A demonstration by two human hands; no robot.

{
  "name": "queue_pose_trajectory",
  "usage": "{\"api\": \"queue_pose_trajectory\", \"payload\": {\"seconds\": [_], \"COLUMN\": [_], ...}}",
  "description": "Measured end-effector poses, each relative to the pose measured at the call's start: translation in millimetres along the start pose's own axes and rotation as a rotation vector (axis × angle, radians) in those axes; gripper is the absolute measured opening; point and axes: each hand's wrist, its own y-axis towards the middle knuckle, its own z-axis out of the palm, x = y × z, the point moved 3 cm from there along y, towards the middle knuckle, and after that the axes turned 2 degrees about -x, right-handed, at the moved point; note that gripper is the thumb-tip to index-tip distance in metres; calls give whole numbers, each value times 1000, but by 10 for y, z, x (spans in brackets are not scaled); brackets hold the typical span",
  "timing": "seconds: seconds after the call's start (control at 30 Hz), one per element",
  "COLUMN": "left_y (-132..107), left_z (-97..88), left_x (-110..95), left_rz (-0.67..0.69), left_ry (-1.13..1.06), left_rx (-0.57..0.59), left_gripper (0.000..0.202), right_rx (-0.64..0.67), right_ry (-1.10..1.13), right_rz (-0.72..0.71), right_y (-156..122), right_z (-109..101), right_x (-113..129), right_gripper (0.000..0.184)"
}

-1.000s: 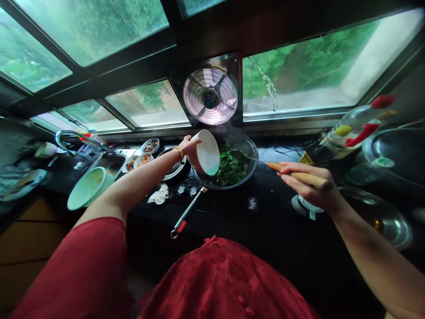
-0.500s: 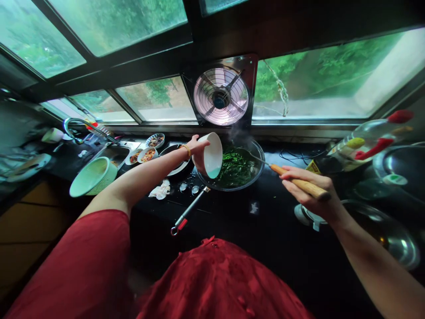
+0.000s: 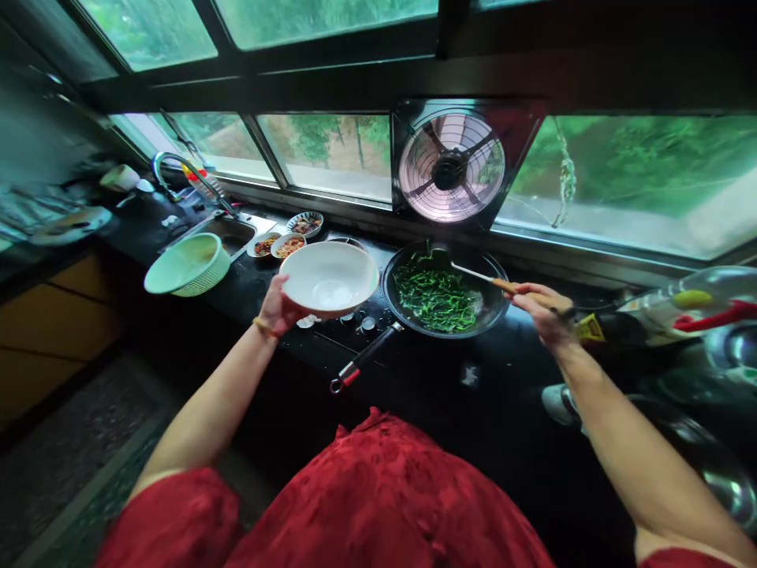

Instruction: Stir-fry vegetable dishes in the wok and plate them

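My left hand (image 3: 277, 309) grips the near rim of a white bowl (image 3: 329, 278), held upright above the stove, left of the wok. A little clear liquid lies in its bottom. My right hand (image 3: 544, 309) is closed round the wooden handle of a metal spatula (image 3: 473, 273), whose blade rests at the far side of the dark wok (image 3: 494, 312). The wok holds chopped green vegetables (image 3: 436, 297), and its long handle (image 3: 365, 359) points toward me.
A pale green colander (image 3: 188, 267) stands on the black counter by the sink (image 3: 228, 230) and tap (image 3: 171, 162). Small dishes of food (image 3: 289, 243) sit behind the bowl. A wall fan (image 3: 453, 164) hangs over the wok. Bottles (image 3: 668, 312) and metal pots (image 3: 718, 465) crowd the right.
My left hand has drawn the bowl back from over the wok and turned it from tipped to upright. The spatula stays in the wok. The view has swung left.
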Motion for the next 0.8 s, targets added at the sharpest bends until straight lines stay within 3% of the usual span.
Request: {"api": "queue_pose_trajectory", "payload": {"seconds": [0.1, 0.2, 0.33, 0.43, 0.53, 0.6, 0.7, 0.8], "left_y": [-274, -437, -513, -478, -381, -301, -208, -196], "left_z": [-631, -1169, -1705, -1998, -2220, -2323, -2428, -2517], "left_x": [260, 507, 779, 936, 1040, 1077, 1089, 1065], "left_rz": [-19, -13, -37, -82, -117, -140, -193, -228], "left_ry": [-203, -256, -302, -332, -347, -356, -362, -352], "left_rx": [-201, -384, -483, -446, -376, -322, -252, -201], "left_gripper": [50, 41, 40, 46, 53, 56, 56, 56], "right_rx": [238, 355, 533, 644, 633, 622, 525, 318], "right_ry": [-192, -329, -453, -553, -660, -735, -784, -645], "right_rz": [-256, -481, -586, -594, -586, -523, -362, -140], "right_y": [-263, -516, -722, -955, -1309, -1536, -1761, -1999], "right_z": [62, 294, 809, 877, 771, 826, 1100, 1313], "right_x": [414, 773, 855, 890, 1065, 1150, 1098, 895], "right_gripper": [17, 20, 19, 23, 37, 46, 46, 52]}}
